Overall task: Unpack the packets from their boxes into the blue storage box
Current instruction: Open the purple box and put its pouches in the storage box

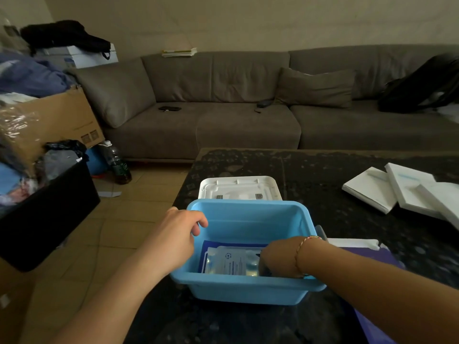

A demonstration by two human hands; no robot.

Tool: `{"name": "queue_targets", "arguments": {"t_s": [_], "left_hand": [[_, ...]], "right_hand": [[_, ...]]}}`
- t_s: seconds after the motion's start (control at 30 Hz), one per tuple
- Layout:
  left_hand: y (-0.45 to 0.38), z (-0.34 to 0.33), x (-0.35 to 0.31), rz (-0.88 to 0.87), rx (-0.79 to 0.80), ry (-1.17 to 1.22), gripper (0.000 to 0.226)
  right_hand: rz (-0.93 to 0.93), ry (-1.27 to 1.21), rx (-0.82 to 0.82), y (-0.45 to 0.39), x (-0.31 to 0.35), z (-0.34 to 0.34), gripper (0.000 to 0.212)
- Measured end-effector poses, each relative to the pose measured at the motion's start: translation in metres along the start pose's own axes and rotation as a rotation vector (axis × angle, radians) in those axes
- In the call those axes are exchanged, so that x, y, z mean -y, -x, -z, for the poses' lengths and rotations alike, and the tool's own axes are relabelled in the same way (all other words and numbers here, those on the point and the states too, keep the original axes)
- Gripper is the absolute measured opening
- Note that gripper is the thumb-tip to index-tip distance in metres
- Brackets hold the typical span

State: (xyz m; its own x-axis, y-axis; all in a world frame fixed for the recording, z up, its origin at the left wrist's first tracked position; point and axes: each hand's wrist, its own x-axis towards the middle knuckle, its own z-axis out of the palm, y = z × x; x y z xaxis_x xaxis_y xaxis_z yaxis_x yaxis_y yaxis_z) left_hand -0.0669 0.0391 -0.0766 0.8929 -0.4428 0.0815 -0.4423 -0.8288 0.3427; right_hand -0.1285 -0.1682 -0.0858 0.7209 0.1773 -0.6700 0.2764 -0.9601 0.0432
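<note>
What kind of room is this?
Most likely a living room in a home: a long grey fabric sofa with a cushion, and a dark speckled coffee table in front of it.

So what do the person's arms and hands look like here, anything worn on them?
Both forearms are bare, with no sleeves in view and no gloves. The left hand shows no jewellery. The wrist of the right hand carries a thin braided thread bracelet in red, white and a little green. No watch or rings show.
</note>
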Motion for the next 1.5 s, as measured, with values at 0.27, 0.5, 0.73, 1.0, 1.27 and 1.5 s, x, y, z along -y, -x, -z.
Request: {"name": "queue_targets", "arguments": {"t_s": [0.27, 0.5, 0.73, 1.0, 1.27, 1.5], "left_hand": [[0.025, 0.018, -0.074, -0.472, -0.563, 0.185, 0.007], [0.074, -0.095, -0.196, -1.070, -0.011, 0.054, 0.022], [0.052, -0.192, -0.217, -0.728, 0.085, 0.018, 0.051], [0.024, -0.169, -0.232, -0.164, 0.016, 1.058, 0.077], [0.050, -0.127, -0.236, -0.602, -0.160, 1.018, 0.039], [0.077, -0.115, -0.256, -0.362, -0.137, 1.268, 0.012]], "right_hand": [[-0.026, -0.857, -1.066, 0.091, -0.064, 0.009, 0.015], [-0.434, -0.626, -0.730, 0.082, -0.158, -0.139, 0.021], [-0.416, -0.540, -0.759, 0.082, -0.183, -0.183, 0.014], [-0.345, -0.658, -1.298, 0.137, -0.162, -0.171, 0.025], [-0.246, -0.259, -1.463, 0.214, -0.125, -0.158, 0.016], [-0.317, -0.178, -1.094, 0.242, -0.122, -0.130, 0.013]]}}
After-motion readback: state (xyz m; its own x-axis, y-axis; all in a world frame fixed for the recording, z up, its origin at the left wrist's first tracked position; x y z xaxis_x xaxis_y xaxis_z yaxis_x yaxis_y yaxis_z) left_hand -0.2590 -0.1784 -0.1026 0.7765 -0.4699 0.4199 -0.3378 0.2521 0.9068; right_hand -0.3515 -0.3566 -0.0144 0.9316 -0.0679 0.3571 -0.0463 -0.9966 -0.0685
